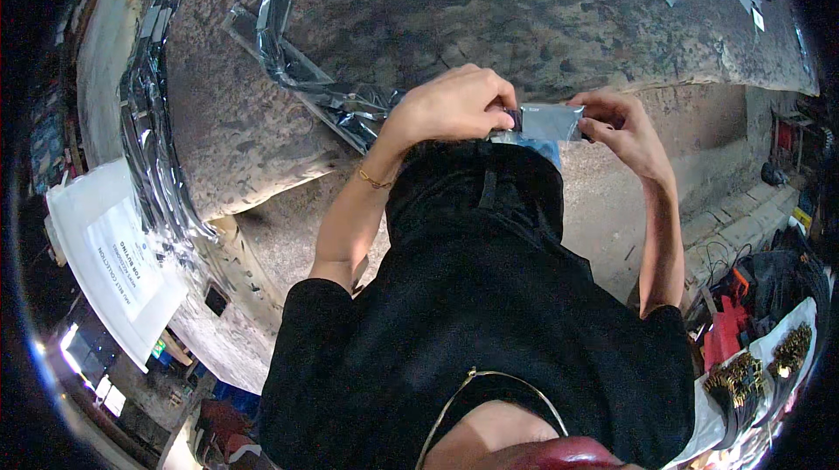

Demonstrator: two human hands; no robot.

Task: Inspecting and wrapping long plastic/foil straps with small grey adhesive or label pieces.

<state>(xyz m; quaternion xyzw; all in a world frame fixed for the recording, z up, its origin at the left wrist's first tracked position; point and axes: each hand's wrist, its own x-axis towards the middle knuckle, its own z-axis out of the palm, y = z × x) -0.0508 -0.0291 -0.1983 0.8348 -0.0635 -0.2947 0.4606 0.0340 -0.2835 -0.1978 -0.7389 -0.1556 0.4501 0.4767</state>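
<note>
Gripping a small silvery pouch (549, 122) at centre frame, the left hand (454, 107) and right hand (622, 127) each pinch one end closed-fingered, seemingly mid-job, while more foil bags (297, 68) lie loose on the stone surface (489, 15) above.

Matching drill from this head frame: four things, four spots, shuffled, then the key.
Things:
1. small silvery pouch
2. strip of silvery pouches
3. white printed bag
4. thin gold bracelet

Places:
A. on the left wrist
B. lying on the stone table
C. far left, below the table edge
D. pinched between left hand and right hand

Pairs: 1-D, 2-B, 3-C, 4-A
</note>
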